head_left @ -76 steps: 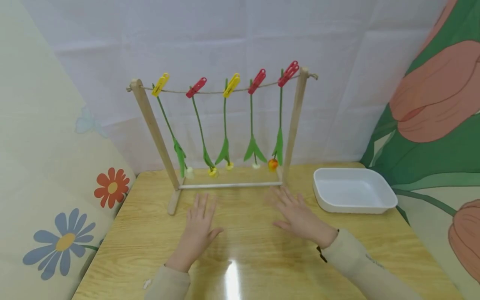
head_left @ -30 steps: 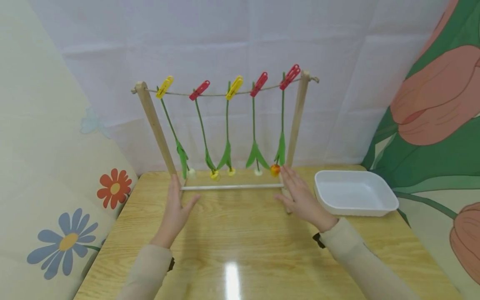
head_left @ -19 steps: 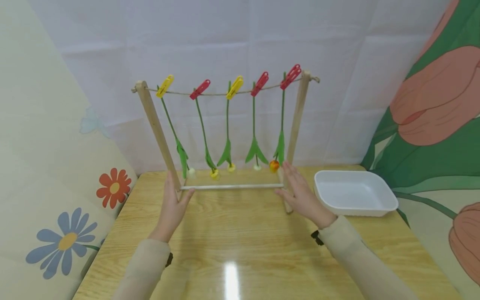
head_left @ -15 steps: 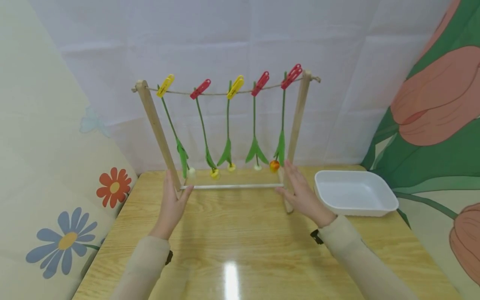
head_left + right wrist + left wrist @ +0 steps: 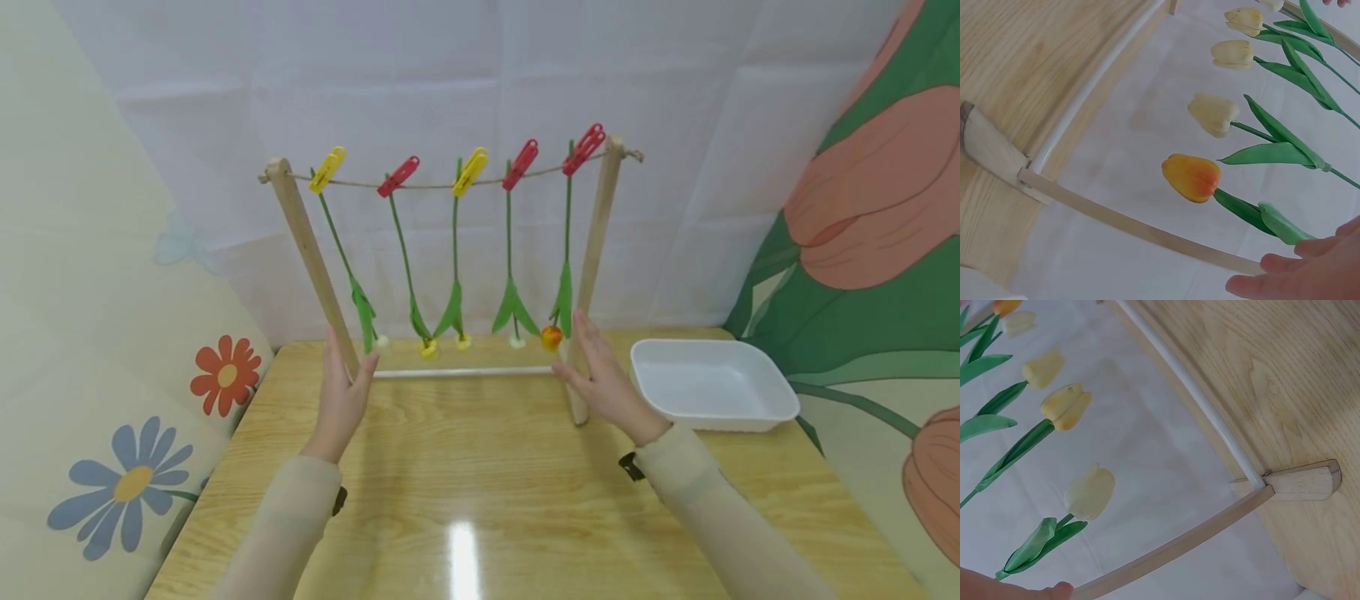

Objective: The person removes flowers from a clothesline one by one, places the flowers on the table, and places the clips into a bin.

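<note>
Several artificial tulips hang heads down from a string on a wooden rack (image 5: pixel 303 233). Red and yellow clothespins (image 5: pixel 470 172) clip their stems. My left hand (image 5: pixel 343 404) is at the lower left post, its fingers straight along the outer side and its thumb on the inner side. At the right post (image 5: pixel 600 229), my right hand (image 5: pixel 606 390) has its fingers extended upward and thumb apart, just below the orange tulip (image 5: pixel 1191 178). A cream tulip (image 5: pixel 1090 492) hangs nearest the left post. Neither hand touches a flower in these views.
A white plastic tub (image 5: pixel 712 383) stands on the wooden table (image 5: pixel 472 467) to the right of the rack. A white rod (image 5: pixel 465 372) joins the rack's feet. Behind hangs a white cloth (image 5: pixel 420 83), with flower-painted panels at both sides.
Both hands have moved from over the table in front of the rack outward to its posts, then slightly up along them. The rack has stayed in place with its tulips.
</note>
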`<state>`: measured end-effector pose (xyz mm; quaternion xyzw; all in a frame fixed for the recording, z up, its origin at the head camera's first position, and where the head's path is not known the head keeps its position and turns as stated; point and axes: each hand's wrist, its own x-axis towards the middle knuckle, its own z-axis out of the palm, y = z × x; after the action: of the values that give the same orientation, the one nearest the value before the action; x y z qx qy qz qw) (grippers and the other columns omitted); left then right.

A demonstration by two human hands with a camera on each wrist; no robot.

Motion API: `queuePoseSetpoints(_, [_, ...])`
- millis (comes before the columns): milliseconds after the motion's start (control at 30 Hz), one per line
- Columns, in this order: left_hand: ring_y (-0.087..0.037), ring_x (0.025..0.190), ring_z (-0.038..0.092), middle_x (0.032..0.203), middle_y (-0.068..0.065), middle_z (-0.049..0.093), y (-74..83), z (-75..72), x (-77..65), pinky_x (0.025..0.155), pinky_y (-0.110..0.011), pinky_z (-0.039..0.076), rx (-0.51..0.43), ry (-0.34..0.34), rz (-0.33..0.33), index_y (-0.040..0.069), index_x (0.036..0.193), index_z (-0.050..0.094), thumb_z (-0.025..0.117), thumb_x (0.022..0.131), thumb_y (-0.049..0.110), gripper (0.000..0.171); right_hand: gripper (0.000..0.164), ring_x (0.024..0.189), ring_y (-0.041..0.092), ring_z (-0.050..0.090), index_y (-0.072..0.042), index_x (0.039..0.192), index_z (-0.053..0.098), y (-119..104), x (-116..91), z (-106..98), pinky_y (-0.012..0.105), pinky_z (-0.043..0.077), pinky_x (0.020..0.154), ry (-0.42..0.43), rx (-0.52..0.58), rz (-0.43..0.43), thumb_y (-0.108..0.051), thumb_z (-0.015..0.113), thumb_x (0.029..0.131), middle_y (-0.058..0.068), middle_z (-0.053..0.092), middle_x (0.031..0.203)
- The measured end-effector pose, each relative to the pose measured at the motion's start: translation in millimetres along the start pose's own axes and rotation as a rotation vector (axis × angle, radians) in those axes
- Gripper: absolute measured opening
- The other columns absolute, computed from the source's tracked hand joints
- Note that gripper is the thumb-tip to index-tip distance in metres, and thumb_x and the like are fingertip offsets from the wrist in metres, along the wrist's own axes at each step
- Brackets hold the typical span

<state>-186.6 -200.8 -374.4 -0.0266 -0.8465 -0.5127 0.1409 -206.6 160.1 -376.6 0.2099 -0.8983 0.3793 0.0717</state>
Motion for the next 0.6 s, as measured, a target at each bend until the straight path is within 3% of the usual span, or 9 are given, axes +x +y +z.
queuePoseSetpoints(233, [-0.027,0.146,-0.008,0.16,-0.013,-0.011,4.5,-2.5,6.6,0.119,-0.046,-0.003,-0.031,0.021,-0.024,0.005,0.153,-0.012,0.045,0.104,0.032,0.08,0.078,0.145,0.042,0.003,0.006,0.152,0.003,-1,5,-1,0.055,0.005,0.117,0.038,0.028,-0.007,-0.017,0.056,0.099,0.025,0.001,0.158])
queuePoseSetpoints(600, [-0.027,0.146,-0.006,0.16,-0.015,-0.01,4.8,-4.5,20.7,0.119,-0.043,-0.002,-0.019,0.061,-0.013,0.005,0.153,-0.012,0.043,0.104,0.032,0.078,0.079,0.146,0.039,0.0,0.002,0.153,-0.003,1,9,-4,0.053,0.003,0.118,0.079,0.107,0.019,-0.019,0.053,0.101,0.022,-0.004,0.159])
